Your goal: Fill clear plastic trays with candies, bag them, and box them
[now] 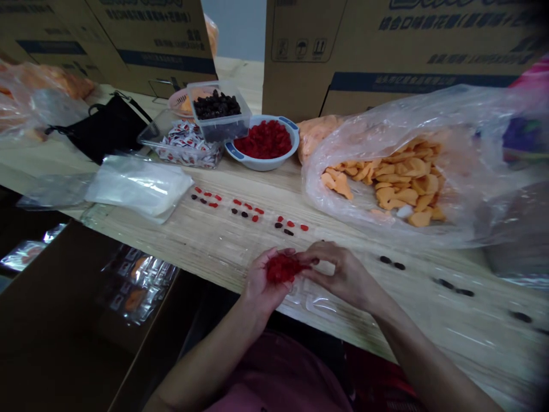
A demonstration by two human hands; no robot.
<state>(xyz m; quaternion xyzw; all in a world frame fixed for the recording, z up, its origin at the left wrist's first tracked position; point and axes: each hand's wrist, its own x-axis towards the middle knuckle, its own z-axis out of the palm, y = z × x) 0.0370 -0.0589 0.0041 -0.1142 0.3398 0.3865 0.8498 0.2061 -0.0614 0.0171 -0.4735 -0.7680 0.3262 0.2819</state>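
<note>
My left hand (pixel 265 280) is cupped around a heap of small, glossy red pieces (pixel 281 269), which look like dried fruit or candy. My right hand (pixel 338 270) meets it from the right, thumb and fingertips pinched on a red piece at the heap's edge. Just beyond my hands, small groups of red pieces (pixel 290 224) and dark pieces (pixel 283 229) lie on clear plastic trays or bags along the table. Farther right, only dark pairs (pixel 392 263) show. A blue-rimmed bowl (pixel 261 165) at the back holds many more red pieces.
A clear tub (pixel 223 130) of dark pieces leans over a tray of small wrapped packets (pixel 189 143). Orange pieces (pixel 407 177) fill a large plastic bag on the right. Cardboard boxes (pixel 398 51) line the back. Clear bags (pixel 139 183) lie left; an open carton (pixel 64 332) stands below.
</note>
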